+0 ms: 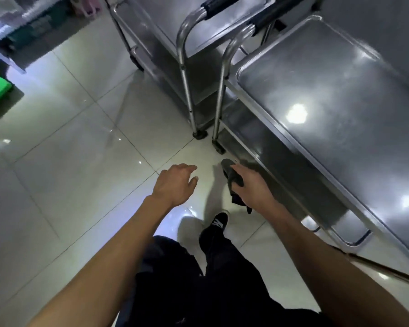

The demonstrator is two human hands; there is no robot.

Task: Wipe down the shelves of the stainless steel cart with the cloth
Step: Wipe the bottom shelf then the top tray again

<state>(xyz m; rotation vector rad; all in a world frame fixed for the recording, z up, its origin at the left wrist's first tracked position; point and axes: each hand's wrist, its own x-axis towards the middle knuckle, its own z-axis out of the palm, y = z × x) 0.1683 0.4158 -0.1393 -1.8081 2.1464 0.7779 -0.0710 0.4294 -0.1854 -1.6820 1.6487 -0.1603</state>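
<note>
Person stands beside the steel cart (pixel 321 109), arms stretched down toward its lower side. Right hand (pixel 250 185) grips a dark grey cloth (pixel 234 178), bunched in the fingers, one end poking forward and another hanging below the palm. Cloth sits just beside the cart's lower shelf (pixel 265 149), near the cart's front wheel (pixel 220 149); contact with the shelf cannot be told. Left hand (pixel 175 182) hovers over the tiled floor (pixel 76 147), away from the cart, fingers loosely spread and holding nothing. A second cart (pixel 175 43) stands just beyond the first. Black shoe (pixel 219 223) on the floor below the cloth.
</note>
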